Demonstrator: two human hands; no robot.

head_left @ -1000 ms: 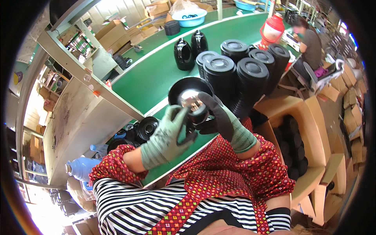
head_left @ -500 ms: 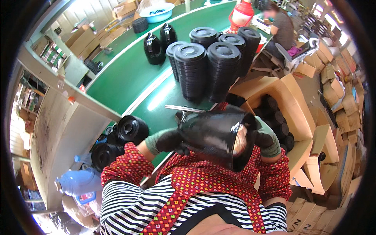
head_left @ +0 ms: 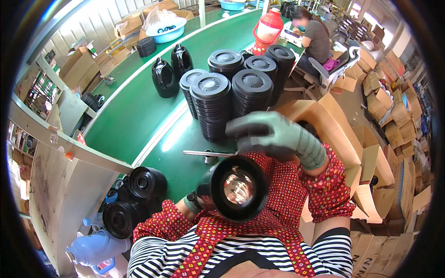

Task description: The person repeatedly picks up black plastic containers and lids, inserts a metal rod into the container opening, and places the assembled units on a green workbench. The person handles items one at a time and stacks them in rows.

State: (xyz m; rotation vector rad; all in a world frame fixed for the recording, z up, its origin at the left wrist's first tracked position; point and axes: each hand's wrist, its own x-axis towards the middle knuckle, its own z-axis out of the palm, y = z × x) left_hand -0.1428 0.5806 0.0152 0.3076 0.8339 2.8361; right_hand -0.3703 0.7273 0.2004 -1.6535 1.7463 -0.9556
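Most of the left hand point(head_left: 193, 200) is hidden behind the black vessel point(head_left: 239, 187), and the placing of its fingers cannot be told. Above and right of the vessel, the right hand point(head_left: 266, 134) is blurred, its fingers smeared into one another. Below the vessel, the striped shirt point(head_left: 160, 250) is cut off by the lower edge. Well above and left of the vessel, small things point(head_left: 166, 29) in the blue basin point(head_left: 167, 35) cannot be identified.

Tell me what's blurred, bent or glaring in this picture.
In the head view: the right hand is smeared, likely by motion; a white glare streak marks the green worktop and bright reflections show inside the black container; the worktop's edges bow with the fisheye, and the corners go black.
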